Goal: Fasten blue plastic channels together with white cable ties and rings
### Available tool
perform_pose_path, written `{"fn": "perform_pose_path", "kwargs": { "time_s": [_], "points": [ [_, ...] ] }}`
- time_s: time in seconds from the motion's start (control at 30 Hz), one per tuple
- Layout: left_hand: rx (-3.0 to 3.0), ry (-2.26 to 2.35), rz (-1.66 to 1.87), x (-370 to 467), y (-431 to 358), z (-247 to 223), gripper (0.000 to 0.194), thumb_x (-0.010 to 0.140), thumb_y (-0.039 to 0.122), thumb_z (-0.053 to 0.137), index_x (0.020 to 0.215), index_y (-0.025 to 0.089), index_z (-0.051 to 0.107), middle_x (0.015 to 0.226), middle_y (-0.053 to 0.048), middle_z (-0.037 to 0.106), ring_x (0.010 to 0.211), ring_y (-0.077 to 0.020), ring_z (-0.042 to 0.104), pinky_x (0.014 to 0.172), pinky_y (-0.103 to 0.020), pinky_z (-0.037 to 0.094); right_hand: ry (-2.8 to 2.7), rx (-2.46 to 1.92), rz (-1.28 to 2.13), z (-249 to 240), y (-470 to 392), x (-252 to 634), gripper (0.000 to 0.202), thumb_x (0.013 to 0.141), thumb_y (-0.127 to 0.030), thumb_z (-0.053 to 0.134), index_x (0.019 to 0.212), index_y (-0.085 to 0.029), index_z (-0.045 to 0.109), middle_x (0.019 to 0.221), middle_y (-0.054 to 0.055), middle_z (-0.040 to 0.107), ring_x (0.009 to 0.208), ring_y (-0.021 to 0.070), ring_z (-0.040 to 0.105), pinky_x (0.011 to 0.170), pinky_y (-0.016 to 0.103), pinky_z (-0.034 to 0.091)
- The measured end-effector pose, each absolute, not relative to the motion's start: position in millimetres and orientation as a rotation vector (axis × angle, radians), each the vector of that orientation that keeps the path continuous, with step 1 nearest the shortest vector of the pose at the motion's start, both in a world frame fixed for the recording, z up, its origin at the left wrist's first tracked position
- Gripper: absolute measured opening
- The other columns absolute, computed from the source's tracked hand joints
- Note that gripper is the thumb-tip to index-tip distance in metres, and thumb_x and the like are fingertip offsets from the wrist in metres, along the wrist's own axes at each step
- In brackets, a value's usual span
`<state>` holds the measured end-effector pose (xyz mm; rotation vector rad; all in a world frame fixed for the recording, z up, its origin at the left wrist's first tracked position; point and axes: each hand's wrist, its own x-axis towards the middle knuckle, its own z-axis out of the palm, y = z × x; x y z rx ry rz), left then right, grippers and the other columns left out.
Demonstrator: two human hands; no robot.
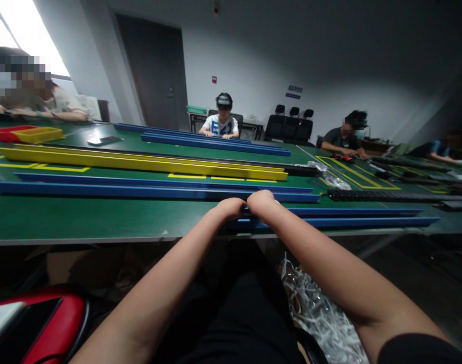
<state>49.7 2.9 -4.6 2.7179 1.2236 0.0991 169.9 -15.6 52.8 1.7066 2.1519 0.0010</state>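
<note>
My left hand [232, 206] and my right hand [263, 204] are side by side at the near edge of the green table [102, 217], wrists bent and turned away from the camera. Both are at the left end of a blue channel rail [360, 221] that extends to the right. The fingers of both hands are hidden behind the wrists, so what they hold, if anything, does not show. Just beyond my hands lies another long blue rail [140, 191], and past that a long yellow rail [147, 164] with a black strip along it.
More blue rails [216, 143] lie farther back. Red [11, 132] and yellow [39, 134] trays are at the left. A black slatted strip [367, 196] and clear plastic [331, 177] lie right. Several people sit around the table. A red stool [64, 313] and shredded paper [322, 318] are below.
</note>
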Motion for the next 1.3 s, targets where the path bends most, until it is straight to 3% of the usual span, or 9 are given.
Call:
{"fn": "perform_pose_path", "kwargs": {
  "time_s": [0.2, 0.33, 0.53, 0.77, 0.9, 1.1, 1.3],
  "points": [
    [2.739, 1.192, 0.193, 18.4, 1.9, -7.1, 0.019, 0.073, 0.035, 0.06, 0.087, 0.024, 0.068, 0.088, -0.003, 0.071, 0.079, -0.0189, 0.062, 0.064, -0.025, 0.04, 2.205, 1.489, 0.098, 88.1, -26.8, 184.7, 0.04, 0.079, -0.047, 0.067, 0.103, -0.017, 0.074, 0.106, 0.017, 0.07, 0.098, 0.0287, 0.065, 0.08, 0.034, 0.049],
    [2.697, 1.135, 0.181, -23.2, 6.3, -4.0, 0.016, 0.071, 0.032, 0.061, 0.081, 0.022, 0.067, 0.081, -0.001, 0.068, 0.074, -0.0167, 0.059, 0.064, -0.024, 0.039, 2.46, 1.321, -0.049, 105.5, -26.6, 196.6, 0.029, 0.081, -0.037, 0.065, 0.105, -0.024, 0.073, 0.098, 0.006, 0.073, 0.085, 0.0192, 0.065, 0.071, 0.024, 0.043],
    [2.59, 1.228, 0.051, -50.9, 10.1, 1.5, 0.021, 0.066, 0.03, 0.061, 0.084, 0.022, 0.068, 0.076, 0.001, 0.067, 0.068, -0.0148, 0.057, 0.06, -0.023, 0.038, 2.719, 1.195, -0.255, 109.4, -39.3, 201.6, 0.041, 0.083, -0.021, 0.059, 0.122, -0.029, 0.067, 0.104, 0.001, 0.071, 0.084, 0.0136, 0.062, 0.07, 0.02, 0.038],
    [2.603, 1.275, 0.103, -48.6, 5.2, -0.8, 0.02, 0.068, 0.026, 0.059, 0.086, 0.023, 0.068, 0.082, 0.0, 0.07, 0.072, -0.0162, 0.06, 0.062, -0.024, 0.042, 2.642, 1.149, -0.147, 104.3, -61.0, 208.9, 0.044, 0.085, -0.018, 0.054, 0.126, -0.033, 0.063, 0.102, 0.0, 0.072, 0.084, 0.0142, 0.064, 0.073, 0.02, 0.041],
    [2.599, 1.316, 0.12, -50.4, 3.9, -3.7, 0.019, 0.07, 0.026, 0.061, 0.088, 0.023, 0.067, 0.085, -0.001, 0.07, 0.077, -0.0169, 0.062, 0.068, -0.024, 0.045, 2.459, 1.226, 0.039, 85.4, -64.2, 208.4, 0.04, 0.086, -0.023, 0.056, 0.124, -0.036, 0.064, 0.098, 0.002, 0.073, 0.084, 0.0191, 0.067, 0.073, 0.024, 0.044],
    [2.608, 1.316, 0.095, -50.8, 4.8, -4.9, 0.02, 0.072, 0.028, 0.062, 0.09, 0.022, 0.066, 0.09, -0.003, 0.071, 0.081, -0.0175, 0.063, 0.071, -0.024, 0.046, 2.299, 1.235, 0.22, 70.1, -71.4, 193.7, 0.036, 0.091, -0.023, 0.049, 0.121, -0.03, 0.067, 0.109, 0.01, 0.071, 0.097, 0.0236, 0.067, 0.079, 0.029, 0.048],
    [2.612, 1.329, 0.077, -50.4, 5.5, -6.0, 0.02, 0.072, 0.029, 0.061, 0.089, 0.022, 0.066, 0.087, -0.002, 0.07, 0.078, -0.0168, 0.062, 0.067, -0.024, 0.044, 2.306, 1.256, 0.28, 63.9, -72.8, 186.8, 0.035, 0.092, -0.02, 0.046, 0.114, -0.028, 0.071, 0.104, 0.011, 0.072, 0.097, 0.0251, 0.068, 0.08, 0.033, 0.049]
  ]
}}
